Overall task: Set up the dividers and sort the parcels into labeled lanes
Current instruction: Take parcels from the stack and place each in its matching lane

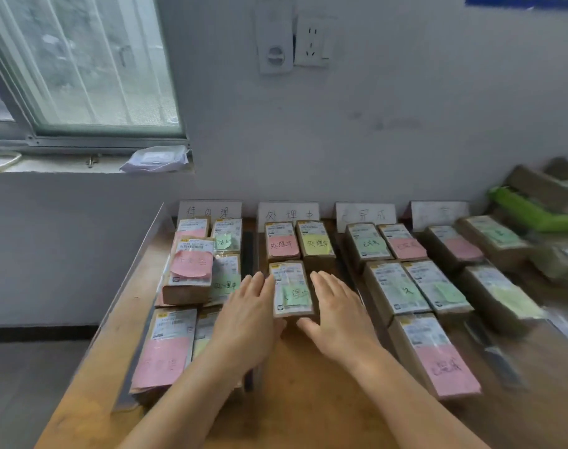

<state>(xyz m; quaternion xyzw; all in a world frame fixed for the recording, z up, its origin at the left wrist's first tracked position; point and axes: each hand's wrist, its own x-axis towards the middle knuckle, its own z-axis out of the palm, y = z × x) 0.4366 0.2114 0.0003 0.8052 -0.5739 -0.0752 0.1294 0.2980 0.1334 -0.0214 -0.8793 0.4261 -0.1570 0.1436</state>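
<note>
Brown parcels with shipping labels and coloured sticky notes lie in lanes on a wooden table (308, 400). White lane signs (288, 212) stand along the wall. In the second lane a parcel with a green note (291, 291) lies flat behind two others, one with a pink note (281, 243) and one with a yellow note (315, 243). My left hand (248, 314) presses its left side, and my right hand (339, 314) its right side, fingers extended. Dark divider strips (247, 254) run between lanes.
A stack with a pink-note parcel (190, 270) stands in the first lane. More parcels fill the third lane (401, 291) and the fourth lane (499, 296). A green bag (532, 210) and loose boxes sit at the far right. The table's left edge drops to the floor.
</note>
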